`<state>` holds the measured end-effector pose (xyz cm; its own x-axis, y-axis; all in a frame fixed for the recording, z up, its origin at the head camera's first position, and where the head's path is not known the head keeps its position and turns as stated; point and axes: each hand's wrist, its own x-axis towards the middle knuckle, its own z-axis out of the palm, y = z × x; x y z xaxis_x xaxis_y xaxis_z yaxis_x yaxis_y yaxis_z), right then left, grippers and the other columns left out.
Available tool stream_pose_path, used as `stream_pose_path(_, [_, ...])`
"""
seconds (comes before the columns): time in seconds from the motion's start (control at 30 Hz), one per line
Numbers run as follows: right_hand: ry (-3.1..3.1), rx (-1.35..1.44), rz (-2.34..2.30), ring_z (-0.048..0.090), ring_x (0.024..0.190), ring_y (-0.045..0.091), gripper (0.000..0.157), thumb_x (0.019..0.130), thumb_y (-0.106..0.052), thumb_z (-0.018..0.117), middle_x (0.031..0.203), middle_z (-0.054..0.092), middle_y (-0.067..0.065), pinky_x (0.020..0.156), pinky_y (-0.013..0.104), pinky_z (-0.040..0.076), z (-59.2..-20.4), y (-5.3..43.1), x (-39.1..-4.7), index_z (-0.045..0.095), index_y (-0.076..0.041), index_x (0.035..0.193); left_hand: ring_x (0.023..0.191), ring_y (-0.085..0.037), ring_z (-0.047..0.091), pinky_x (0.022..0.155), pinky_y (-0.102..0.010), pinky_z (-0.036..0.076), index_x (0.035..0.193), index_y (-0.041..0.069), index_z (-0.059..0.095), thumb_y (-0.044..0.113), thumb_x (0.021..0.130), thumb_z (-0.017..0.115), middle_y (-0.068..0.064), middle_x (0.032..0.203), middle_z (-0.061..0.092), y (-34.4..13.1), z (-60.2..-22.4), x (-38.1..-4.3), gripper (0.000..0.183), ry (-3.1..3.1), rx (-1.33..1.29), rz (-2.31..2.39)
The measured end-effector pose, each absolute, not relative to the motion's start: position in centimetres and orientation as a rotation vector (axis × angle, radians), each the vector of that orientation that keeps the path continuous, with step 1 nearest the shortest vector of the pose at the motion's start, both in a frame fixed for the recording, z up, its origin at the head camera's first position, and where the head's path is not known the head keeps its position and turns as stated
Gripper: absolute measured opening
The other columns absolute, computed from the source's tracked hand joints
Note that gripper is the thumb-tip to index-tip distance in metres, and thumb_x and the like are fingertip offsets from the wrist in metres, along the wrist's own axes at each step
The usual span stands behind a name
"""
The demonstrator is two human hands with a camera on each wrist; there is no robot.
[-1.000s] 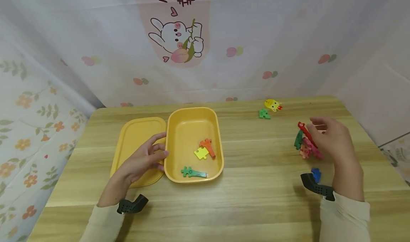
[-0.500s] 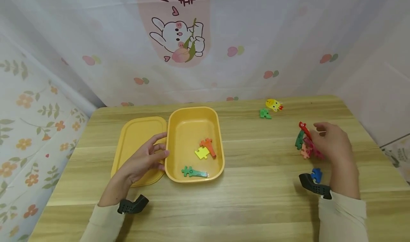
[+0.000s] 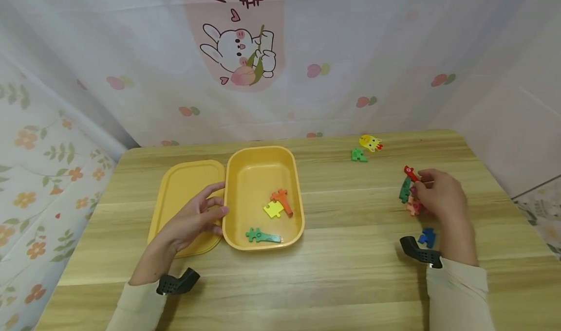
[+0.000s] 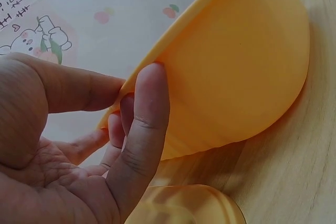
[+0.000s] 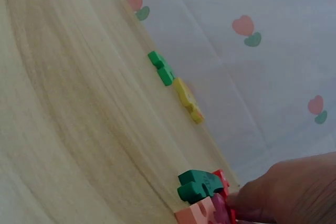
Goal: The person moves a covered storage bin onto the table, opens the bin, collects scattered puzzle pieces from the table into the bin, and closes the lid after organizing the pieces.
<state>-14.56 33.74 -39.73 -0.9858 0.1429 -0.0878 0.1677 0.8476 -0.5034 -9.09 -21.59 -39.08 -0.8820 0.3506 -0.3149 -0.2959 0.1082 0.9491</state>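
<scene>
My left hand (image 3: 197,214) holds the left side of a yellow plastic box (image 3: 299,190). In the left wrist view, thumb and finger meet at the box's rim (image 4: 178,22). An orange puzzle piece (image 3: 283,202), a yellow one (image 3: 273,209) and a green one (image 3: 263,236) lie inside the box. My right hand (image 3: 441,194) is over a small heap at the right, its fingertips pinching a red puzzle piece (image 3: 409,172). Against it lie a dark green piece (image 3: 405,190) and a salmon piece (image 3: 412,206); a magenta piece (image 5: 220,208) is partly hidden by the hand.
A yellow lid (image 3: 186,190) lies flat left of the box, partly beneath my left hand. Toward the back are a yellow giraffe-head piece (image 3: 370,142) and a green piece (image 3: 359,155). A blue piece (image 3: 427,238) lies beside my right wrist. A printed curtain (image 3: 333,102) hangs behind the table.
My right hand has come down and in toward the heap, now covering more of the magenta piece. The left hand and the box have stayed put; the view has shifted slightly.
</scene>
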Motion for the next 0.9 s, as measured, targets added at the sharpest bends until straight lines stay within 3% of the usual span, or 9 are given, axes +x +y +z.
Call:
stream_pose_path(0.33, [2.989, 0.372, -0.735, 0.064, 0.111, 0.052, 0.051, 0.104, -0.027, 0.056, 0.131, 0.065, 0.036, 0.07, 0.045, 0.049, -40.0, 33.5, -14.3, 0.057, 0.008, 0.141, 0.082, -0.012, 0.068, 0.071, -0.027, 0.065, 0.168, 0.013, 0.016, 0.011, 0.105, 0.063, -0.002, 0.115, 0.055, -21.6, -39.3, -9.2, 0.078, 1.916, 0.053, 1.825])
stream_pose_path(0.77, [3.065, 0.351, -0.823, 0.069, 0.091, 0.042, 0.041, 0.106, -0.023, 0.054, 0.117, 0.071, 0.033, 0.059, 0.035, 0.043, -40.1, 32.5, -14.7, 0.064, 0.007, 0.133, 0.084, -0.013, 0.07, 0.072, -0.028, 0.065, 0.168, 0.014, 0.017, 0.012, 0.105, 0.063, -0.006, 0.119, 0.056, -21.9, -39.4, -9.1, 0.078, 1.912, 0.034, 1.822])
stream_pose_path(0.9, [3.099, 0.328, -0.923, 0.067, 0.101, 0.046, 0.042, 0.109, -0.024, 0.053, 0.126, 0.068, 0.032, 0.062, 0.036, 0.045, -39.1, 31.7, -14.8, 0.062, 0.006, 0.137, 0.084, -0.013, 0.07, 0.072, -0.028, 0.065, 0.168, 0.014, 0.017, 0.013, 0.106, 0.063, -0.006, 0.118, 0.056, -21.9, -39.3, -9.1, 0.078, 1.909, 0.045, 1.824])
